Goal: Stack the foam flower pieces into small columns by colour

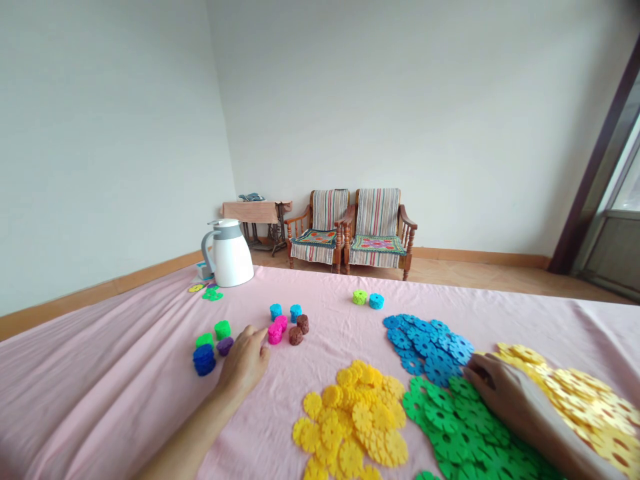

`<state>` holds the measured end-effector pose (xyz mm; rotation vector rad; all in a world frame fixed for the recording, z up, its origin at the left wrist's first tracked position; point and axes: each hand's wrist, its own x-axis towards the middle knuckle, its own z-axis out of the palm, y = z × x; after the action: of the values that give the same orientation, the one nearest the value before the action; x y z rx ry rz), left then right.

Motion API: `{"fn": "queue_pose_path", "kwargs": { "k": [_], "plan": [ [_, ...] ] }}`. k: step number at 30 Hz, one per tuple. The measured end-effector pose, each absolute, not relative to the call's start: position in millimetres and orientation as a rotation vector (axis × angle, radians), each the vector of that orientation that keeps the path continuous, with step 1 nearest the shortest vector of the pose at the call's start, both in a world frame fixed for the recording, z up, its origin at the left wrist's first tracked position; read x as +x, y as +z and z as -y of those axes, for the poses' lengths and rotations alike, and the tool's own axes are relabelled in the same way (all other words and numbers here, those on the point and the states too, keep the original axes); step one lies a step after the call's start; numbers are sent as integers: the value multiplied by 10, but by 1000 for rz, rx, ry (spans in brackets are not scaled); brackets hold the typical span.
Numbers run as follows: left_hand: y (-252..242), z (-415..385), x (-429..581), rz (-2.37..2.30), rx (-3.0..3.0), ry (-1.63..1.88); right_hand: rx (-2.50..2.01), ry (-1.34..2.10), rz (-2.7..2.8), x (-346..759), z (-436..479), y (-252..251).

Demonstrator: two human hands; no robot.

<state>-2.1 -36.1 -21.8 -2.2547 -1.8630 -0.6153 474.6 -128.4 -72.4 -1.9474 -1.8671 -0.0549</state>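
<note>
My left hand (244, 363) lies on the pink cloth with its fingers curled loosely, fingertips beside a pink stack of discs (277, 330) and a purple stack (225, 345); whether it grips anything is hidden. My right hand (500, 393) rests palm down on the pile of green snowflake discs (460, 427), fingers spread flat toward the blue pile (430, 343). A yellow pile (353, 423) lies between my arms. Another yellow pile (575, 393) spreads at the far right.
Small stacks stand on the pink tablecloth (100, 373): dark blue (204, 359), green (222, 329), brown (299, 329), light blue (285, 311), and a lime and cyan pair (368, 299). A white kettle (229, 252) stands at the back left. Two wooden armchairs (350, 230) are beyond.
</note>
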Motion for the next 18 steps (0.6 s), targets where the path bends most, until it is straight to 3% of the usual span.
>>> {"fn": "queue_pose_path", "kwargs": {
  "k": [8, 18],
  "plan": [
    [-137, 492, 112, 1633, -2342, -914, -1935, -43, 1866, 4805, 1246, -790],
    [-242, 512, 260, 1908, -2439, -616, -1902, -41, 1867, 4821, 1224, -795]
  ]
}}
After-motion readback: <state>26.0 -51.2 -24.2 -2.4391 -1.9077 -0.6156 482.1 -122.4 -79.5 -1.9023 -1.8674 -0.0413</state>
